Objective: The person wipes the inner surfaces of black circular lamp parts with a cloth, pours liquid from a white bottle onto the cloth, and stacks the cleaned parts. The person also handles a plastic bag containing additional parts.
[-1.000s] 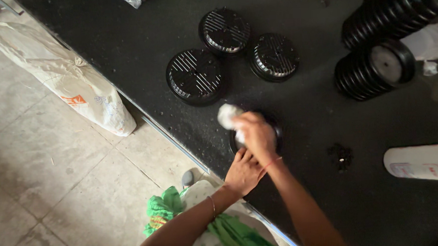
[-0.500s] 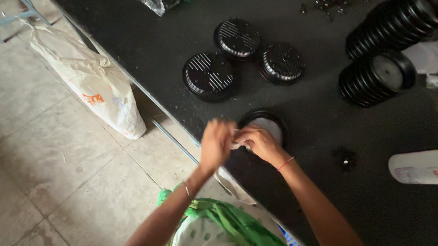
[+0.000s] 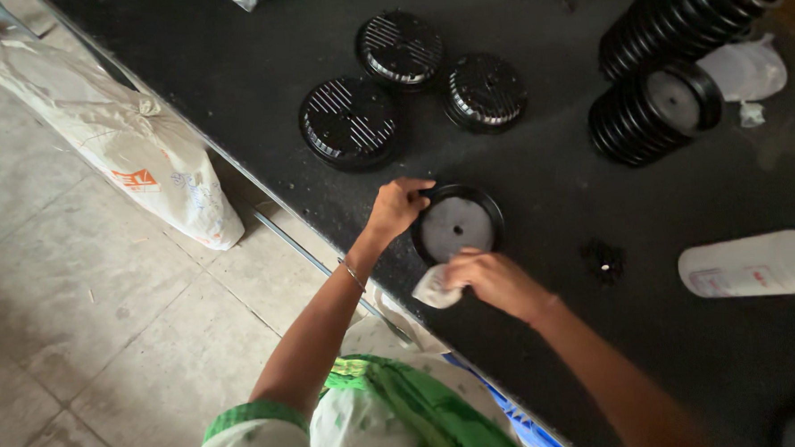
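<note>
A round black dish with a pale grey inner face (image 3: 456,223) lies on the black table (image 3: 230,70) near its front edge. My left hand (image 3: 396,207) grips the dish's left rim. My right hand (image 3: 491,277) sits just below the dish, closed on a small white cloth (image 3: 433,289) that pokes out on its left side.
Three ribbed black round covers (image 3: 350,123) lie further back. Two stacks of black rings (image 3: 652,114) lie on their sides at the right, next to a crumpled white bag (image 3: 746,68). A white bottle (image 3: 755,266) lies at the right. A white sack (image 3: 117,142) rests on the tiled floor.
My left hand has moved onto the dish's left rim. My right hand with the cloth has come off the dish's face and down to its lower edge.
</note>
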Action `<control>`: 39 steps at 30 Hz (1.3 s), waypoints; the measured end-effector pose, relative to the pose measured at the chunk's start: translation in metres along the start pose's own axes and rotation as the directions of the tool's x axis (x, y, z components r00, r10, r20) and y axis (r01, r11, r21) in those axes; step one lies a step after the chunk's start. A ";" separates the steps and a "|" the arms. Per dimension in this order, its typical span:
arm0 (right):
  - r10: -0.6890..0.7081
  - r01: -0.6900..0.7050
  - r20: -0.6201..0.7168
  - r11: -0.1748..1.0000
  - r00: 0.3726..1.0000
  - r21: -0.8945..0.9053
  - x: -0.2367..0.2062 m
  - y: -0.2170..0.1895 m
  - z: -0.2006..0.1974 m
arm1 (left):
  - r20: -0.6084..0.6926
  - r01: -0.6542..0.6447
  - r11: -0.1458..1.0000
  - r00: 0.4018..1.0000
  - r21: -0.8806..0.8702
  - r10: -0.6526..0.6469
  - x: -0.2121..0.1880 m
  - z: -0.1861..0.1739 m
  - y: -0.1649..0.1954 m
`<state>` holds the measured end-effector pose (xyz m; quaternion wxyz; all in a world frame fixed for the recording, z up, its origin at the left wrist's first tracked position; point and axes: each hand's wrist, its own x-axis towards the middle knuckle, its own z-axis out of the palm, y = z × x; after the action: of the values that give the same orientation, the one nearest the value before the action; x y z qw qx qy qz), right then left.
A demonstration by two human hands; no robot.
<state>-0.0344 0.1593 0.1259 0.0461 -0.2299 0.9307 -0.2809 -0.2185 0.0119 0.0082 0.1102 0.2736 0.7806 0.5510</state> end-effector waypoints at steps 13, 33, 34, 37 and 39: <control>0.374 -0.361 -0.496 0.924 0.784 0.126 -0.049 0.045 -0.024 | -0.038 0.105 0.993 0.994 0.052 -0.103 -0.014 -0.012 0.034; 0.758 -0.438 -0.653 0.585 -0.006 0.683 -0.166 -0.026 0.064 | -0.126 0.010 0.999 0.992 0.039 -0.005 -0.089 0.027 0.074; 0.684 -0.492 -0.723 0.599 -0.096 0.632 -0.188 -0.023 0.057 | -0.109 -0.104 0.984 0.987 0.147 0.121 -0.091 0.024 0.077; 0.397 -0.766 -0.912 0.553 -0.106 0.329 -0.237 -0.011 0.037 | 0.042 -0.343 0.857 0.934 0.385 0.354 -0.095 0.019 0.085; 0.280 -0.917 -0.960 0.390 0.030 0.085 -0.252 -0.003 0.028 | 0.204 -0.396 0.806 0.918 0.441 0.340 -0.098 0.022 0.087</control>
<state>0.1968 0.2574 0.0927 -0.3971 0.4120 0.8201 0.0024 -0.1003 -0.0030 0.0673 -0.0243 0.4696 0.8153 0.3378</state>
